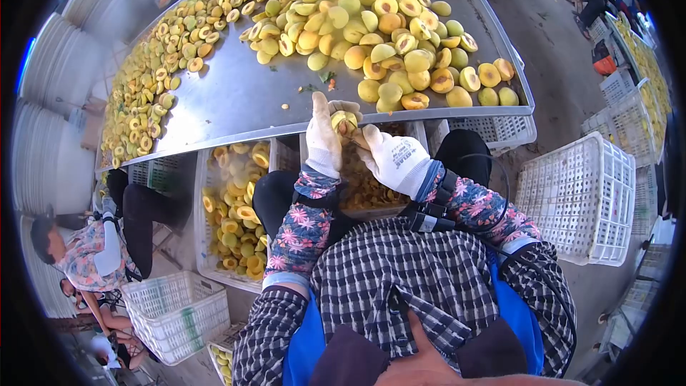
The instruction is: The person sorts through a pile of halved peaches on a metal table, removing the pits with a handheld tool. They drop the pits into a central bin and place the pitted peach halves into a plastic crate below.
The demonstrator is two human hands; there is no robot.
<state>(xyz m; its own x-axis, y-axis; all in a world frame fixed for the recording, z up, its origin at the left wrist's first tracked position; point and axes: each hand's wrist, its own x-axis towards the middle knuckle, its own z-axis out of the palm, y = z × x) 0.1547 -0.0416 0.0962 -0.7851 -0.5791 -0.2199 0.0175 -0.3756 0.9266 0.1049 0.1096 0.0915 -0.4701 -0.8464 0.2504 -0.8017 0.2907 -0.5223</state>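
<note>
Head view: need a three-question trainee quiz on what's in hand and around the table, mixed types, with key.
1. What is between the left hand and the right hand?
2. True or false: both hands are bare.
3. Fill in: the crate beside the person's left leg, near the metal table, holds yellow ____.

Key:
1. A yellow-green fruit.
2. False; both are gloved.
3. Fruit halves.
</note>
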